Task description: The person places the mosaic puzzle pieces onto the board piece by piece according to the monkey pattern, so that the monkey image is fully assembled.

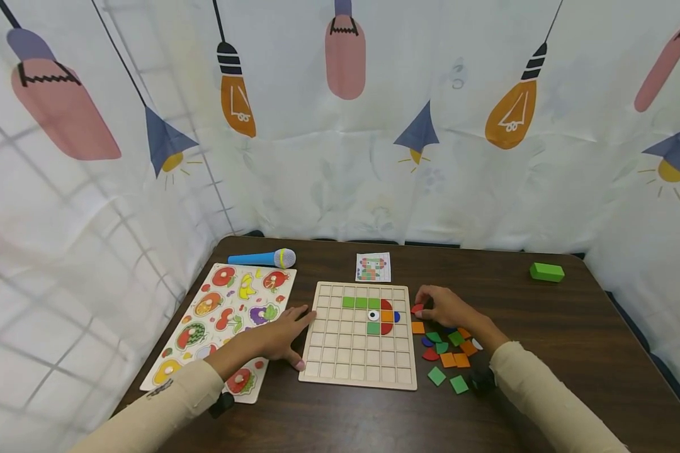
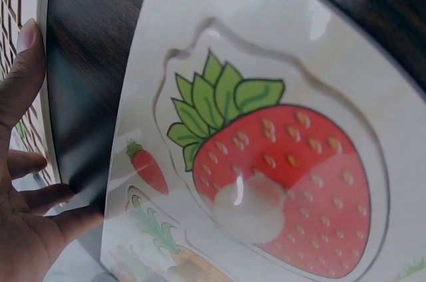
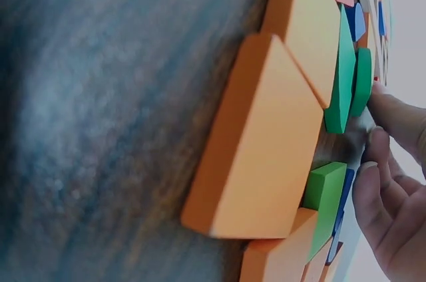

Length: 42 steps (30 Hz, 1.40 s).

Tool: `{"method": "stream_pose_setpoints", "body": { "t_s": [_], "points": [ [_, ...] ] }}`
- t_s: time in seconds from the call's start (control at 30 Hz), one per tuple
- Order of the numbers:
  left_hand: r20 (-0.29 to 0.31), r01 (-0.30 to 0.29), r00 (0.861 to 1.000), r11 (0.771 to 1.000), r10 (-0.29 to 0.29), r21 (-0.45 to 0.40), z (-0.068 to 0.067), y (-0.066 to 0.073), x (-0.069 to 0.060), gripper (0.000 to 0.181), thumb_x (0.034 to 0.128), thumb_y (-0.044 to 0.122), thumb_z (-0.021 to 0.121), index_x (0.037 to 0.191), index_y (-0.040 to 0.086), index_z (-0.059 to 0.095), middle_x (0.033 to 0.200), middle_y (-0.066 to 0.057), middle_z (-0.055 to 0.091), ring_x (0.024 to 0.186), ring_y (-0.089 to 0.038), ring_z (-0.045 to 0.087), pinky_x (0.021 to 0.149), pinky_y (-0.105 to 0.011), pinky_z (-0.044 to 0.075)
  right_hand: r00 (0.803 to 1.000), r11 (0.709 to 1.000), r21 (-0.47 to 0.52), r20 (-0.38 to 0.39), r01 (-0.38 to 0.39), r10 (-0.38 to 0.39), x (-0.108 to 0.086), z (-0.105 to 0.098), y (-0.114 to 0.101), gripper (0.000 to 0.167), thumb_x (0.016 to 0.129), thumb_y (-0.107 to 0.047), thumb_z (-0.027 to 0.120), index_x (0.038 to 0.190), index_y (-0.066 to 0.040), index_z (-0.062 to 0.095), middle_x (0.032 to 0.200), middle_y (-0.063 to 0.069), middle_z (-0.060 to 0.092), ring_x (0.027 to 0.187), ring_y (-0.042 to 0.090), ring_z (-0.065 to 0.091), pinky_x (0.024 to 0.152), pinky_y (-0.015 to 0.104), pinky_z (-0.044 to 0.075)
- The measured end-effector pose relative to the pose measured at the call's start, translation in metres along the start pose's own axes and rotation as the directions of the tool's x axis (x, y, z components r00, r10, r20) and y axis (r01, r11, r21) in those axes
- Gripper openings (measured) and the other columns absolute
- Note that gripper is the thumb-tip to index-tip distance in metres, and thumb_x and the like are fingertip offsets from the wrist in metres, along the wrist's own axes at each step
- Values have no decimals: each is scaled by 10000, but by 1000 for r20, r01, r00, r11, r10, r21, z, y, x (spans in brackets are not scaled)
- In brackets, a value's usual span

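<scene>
The wooden grid board [image 1: 340,371] lies mid-table, holding green squares [image 1: 361,302], red quarter pieces, orange squares, a blue piece and an eye piece [image 1: 373,316]. My left hand [image 1: 277,336] rests with spread fingers at the board's left edge; the left wrist view shows the thumb of the hand [image 2: 26,222] against that edge. Just off the board's right edge, my right hand [image 1: 444,308] pinches a red piece [image 1: 417,309]. In the right wrist view the hand [image 3: 399,189] is beyond loose orange [image 3: 266,155] and green pieces, its fingertips close together, the red piece mostly hidden.
Loose colored pieces [image 1: 448,360] lie right of the board. A fruit puzzle board [image 1: 204,302] sits at the left, partly under the left forearm, with a blue microphone [image 1: 255,258] behind it. A pattern card [image 1: 373,267] lies behind the grid; a green block [image 1: 546,272] stands back right.
</scene>
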<state>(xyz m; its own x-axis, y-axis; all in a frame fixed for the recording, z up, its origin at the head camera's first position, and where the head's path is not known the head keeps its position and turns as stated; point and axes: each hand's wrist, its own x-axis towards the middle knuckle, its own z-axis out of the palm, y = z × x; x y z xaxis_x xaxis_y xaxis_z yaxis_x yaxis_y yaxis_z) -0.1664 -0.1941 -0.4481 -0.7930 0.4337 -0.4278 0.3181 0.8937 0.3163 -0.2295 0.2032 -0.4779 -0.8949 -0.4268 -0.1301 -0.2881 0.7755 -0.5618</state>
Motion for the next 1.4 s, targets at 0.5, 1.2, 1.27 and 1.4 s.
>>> {"method": "stream_pose_setpoints", "body": {
  "t_s": [0.5, 1.2, 1.27, 1.4],
  "points": [
    [-9, -9, 1000, 1000, 9, -2, 2, -3, 1, 1082, 741, 443, 861, 1597, 170, 259, 1666, -178, 168, 1536, -425, 148, 1161, -603, 324, 999, 997, 65, 19, 36, -37, -1, 0, -3, 150, 955, -170, 700, 1100, -138, 679, 904, 9, 624, 615, 127, 569, 597, 271, 511],
    [-4, -31, 1000, 999, 31, -16, 2, -4, 1, 1081, 753, 427, 862, 1601, 162, 246, 1668, -184, 150, 1537, -427, 138, 1163, -594, 327, 975, 967, 136, 4, 218, -220, 34, 8, -58, 256, 990, -178, 643, 1201, -40, 686, 994, 33, 673, 803, 160, 578, 657, 275, 497],
    [-5, -32, 999, 999, 32, -11, 2, -4, 1, 1083, 752, 426, 863, 1600, 156, 247, 1667, -185, 154, 1536, -427, 142, 1164, -592, 327, 969, 959, 152, 13, 240, -245, 39, 11, -64, 260, 985, -170, 647, 1205, -36, 684, 996, 32, 673, 826, 156, 591, 675, 275, 502],
    [-6, -35, 999, 999, 35, -12, 1, -4, 0, 1078, 756, 423, 862, 1600, 149, 250, 1666, -187, 158, 1536, -430, 141, 1167, -589, 324, 960, 947, 171, 21, 271, -278, 50, 21, -77, 239, 978, -166, 658, 1182, -41, 669, 968, 42, 662, 811, 135, 587, 666, 271, 492]
  ]
}}
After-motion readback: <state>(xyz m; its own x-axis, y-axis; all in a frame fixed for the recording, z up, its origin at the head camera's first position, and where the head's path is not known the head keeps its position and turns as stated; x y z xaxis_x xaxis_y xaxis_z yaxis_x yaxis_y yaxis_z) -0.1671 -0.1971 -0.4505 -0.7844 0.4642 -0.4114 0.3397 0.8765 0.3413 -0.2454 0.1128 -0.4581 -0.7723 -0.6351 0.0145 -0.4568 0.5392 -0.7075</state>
